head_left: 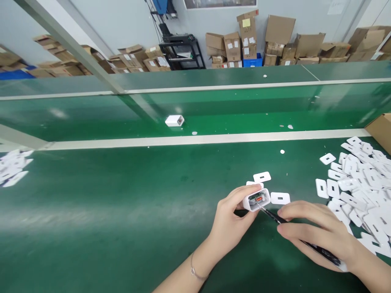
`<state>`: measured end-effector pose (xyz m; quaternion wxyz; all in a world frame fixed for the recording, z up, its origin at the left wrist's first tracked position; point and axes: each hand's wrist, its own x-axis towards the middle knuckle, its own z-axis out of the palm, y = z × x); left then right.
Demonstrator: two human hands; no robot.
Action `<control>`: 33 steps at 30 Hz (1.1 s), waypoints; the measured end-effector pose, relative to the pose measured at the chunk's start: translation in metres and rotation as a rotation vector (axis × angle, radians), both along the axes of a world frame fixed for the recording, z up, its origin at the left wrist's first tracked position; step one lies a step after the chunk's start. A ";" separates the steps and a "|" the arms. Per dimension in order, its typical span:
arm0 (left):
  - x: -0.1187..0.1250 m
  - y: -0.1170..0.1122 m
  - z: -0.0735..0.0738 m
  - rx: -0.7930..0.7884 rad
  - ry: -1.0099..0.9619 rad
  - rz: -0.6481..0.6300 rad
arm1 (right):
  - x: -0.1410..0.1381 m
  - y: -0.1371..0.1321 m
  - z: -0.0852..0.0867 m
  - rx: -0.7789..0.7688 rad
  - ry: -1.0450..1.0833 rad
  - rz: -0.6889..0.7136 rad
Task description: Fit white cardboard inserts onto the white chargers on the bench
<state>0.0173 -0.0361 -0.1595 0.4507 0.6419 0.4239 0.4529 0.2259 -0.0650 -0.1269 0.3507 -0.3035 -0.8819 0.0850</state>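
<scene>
My left hand (232, 215) grips a white charger housing (248, 203) between thumb and fingers, its open end turned towards me. Inside it a green circuit board and an orange-red USB port (259, 199) show. My right hand (317, 232) is closed round black tweezers (275, 216), whose metal tip reaches into the housing's opening beside the port. Close by on the green table lie white rectangular cover plates with a slot, one (280, 198) right of the housing and another (262, 177) behind it. A further plate is partly hidden by my left fingers.
A large heap of white cover plates (363, 183) covers the right side, with a cardboard box (381, 132) behind. Another white housing (174, 121) lies beyond the pale rail (152, 141). More white pieces (14, 167) lie far left. Cartons (232, 47) stand along the wall.
</scene>
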 end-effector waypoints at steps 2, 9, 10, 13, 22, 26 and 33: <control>0.000 0.000 0.002 -0.009 -0.016 0.017 | 0.002 0.000 0.000 -0.023 0.036 -0.030; 0.000 -0.001 0.003 0.041 0.012 0.040 | -0.001 0.002 0.004 -0.020 0.072 -0.052; 0.000 -0.001 0.002 0.059 0.022 0.042 | -0.002 0.002 0.004 -0.012 0.060 -0.055; -0.002 -0.001 -0.001 0.130 0.063 0.049 | -0.003 0.002 0.004 0.011 0.026 -0.069; -0.002 -0.001 -0.002 0.356 0.230 0.096 | -0.003 0.000 -0.002 0.127 -0.043 -0.089; 0.000 -0.001 -0.002 0.339 0.240 0.116 | -0.005 -0.002 -0.004 0.195 -0.116 -0.146; -0.001 -0.002 -0.003 0.199 0.189 0.119 | -0.001 -0.001 -0.009 0.313 -0.133 -0.181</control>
